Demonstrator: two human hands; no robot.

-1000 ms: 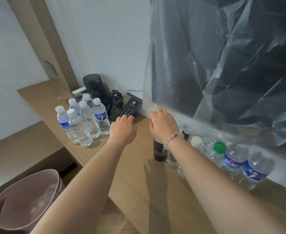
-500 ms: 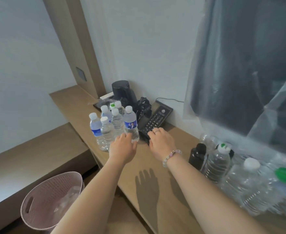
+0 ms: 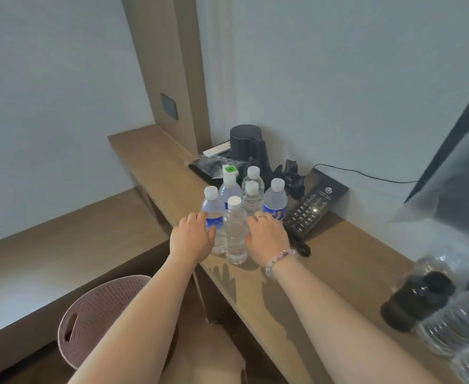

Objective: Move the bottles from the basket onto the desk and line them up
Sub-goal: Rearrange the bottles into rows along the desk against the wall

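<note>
Pale walls meet at a wooden pillar, and along them runs the long wooden tabletop [image 3: 333,245]. On the right a dark screen [image 3: 455,162] hangs under loose plastic sheeting. Down on the floor, just off the tabletop's edge, stands the pink basket [image 3: 89,311]. I see only part of its inside, and no bottle in that part. Against the wall sit a black kettle [image 3: 245,145] and a telephone [image 3: 315,206]. Six water bottles [image 3: 251,200] stand upright in a tight huddle near the front edge, not in a row. Blurred spare bottles [image 3: 449,325] crowd the far right.

The left hand [image 3: 191,239] and right hand [image 3: 268,239] reach in from either side of the huddle. Both are loose and slightly curved, gripping nothing. Whether the fingertips touch plastic I cannot tell.

To my eye the risk is a domino fall. The bottles are tall, narrow, packed together and close to the edge. A careless nudge while spreading them into a row could tip one into its neighbours or send it off toward the floor. The telephone, just beside the right hand, could get shoved too.

The clear bottle [image 3: 234,231] at the front stands between the two hands. The left fingers [image 3: 200,218] lie at a blue-labelled bottle [image 3: 212,209], and the right fingers [image 3: 258,218] lie just beside a second labelled bottle [image 3: 275,200].
</note>
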